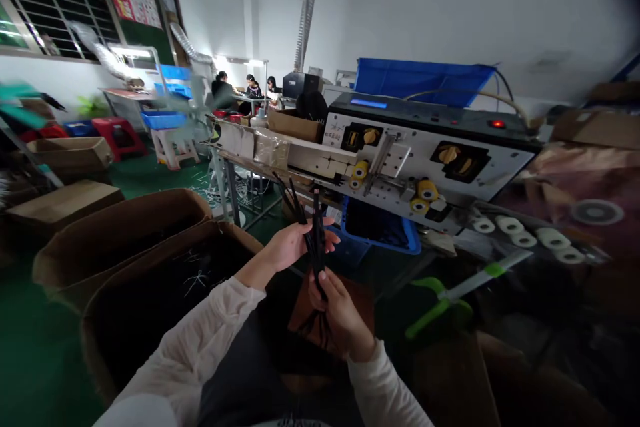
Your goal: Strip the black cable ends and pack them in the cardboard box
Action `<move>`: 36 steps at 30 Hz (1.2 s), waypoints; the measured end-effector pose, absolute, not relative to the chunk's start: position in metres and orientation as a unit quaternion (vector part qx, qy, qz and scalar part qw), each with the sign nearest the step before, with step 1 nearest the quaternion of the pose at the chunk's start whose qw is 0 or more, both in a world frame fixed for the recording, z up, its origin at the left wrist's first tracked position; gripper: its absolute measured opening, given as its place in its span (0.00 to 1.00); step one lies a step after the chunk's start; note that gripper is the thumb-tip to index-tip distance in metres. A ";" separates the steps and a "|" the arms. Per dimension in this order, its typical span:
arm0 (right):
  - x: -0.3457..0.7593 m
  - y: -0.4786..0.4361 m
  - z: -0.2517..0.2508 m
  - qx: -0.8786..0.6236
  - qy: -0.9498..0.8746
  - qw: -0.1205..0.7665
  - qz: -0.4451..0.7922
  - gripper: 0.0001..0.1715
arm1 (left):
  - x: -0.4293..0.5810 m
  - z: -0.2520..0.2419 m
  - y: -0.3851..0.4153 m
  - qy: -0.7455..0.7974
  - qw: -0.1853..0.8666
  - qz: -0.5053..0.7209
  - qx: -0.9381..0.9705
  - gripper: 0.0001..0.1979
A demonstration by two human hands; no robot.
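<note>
A bundle of thin black cables stands nearly upright in front of me, between my two hands. My left hand holds its upper part, the thumb on the near side and the fingertips showing past it on the right. A few cables splay out to the upper left of that hand. Lower down, my right hand is wrapped round the same bundle. Loose cable ends hang below it, over a brown surface at my lap.
A machine with yellow knobs stands on the bench ahead. Below it sits a blue bin with dark contents. Large cardboard boxes stand at left, one holding pale wire scraps. A green-footed stand is at right. People sit farther back.
</note>
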State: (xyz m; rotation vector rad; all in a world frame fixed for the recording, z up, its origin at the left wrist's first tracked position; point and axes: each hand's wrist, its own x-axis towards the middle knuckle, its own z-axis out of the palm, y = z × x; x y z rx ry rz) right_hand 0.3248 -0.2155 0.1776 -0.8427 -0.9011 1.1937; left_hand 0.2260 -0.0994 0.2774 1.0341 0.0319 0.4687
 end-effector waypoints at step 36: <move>0.459 -0.263 0.154 -0.693 -0.692 0.110 0.173 0.17 | 0.174 0.200 -0.050 0.253 0.497 -0.142 0.818 0.09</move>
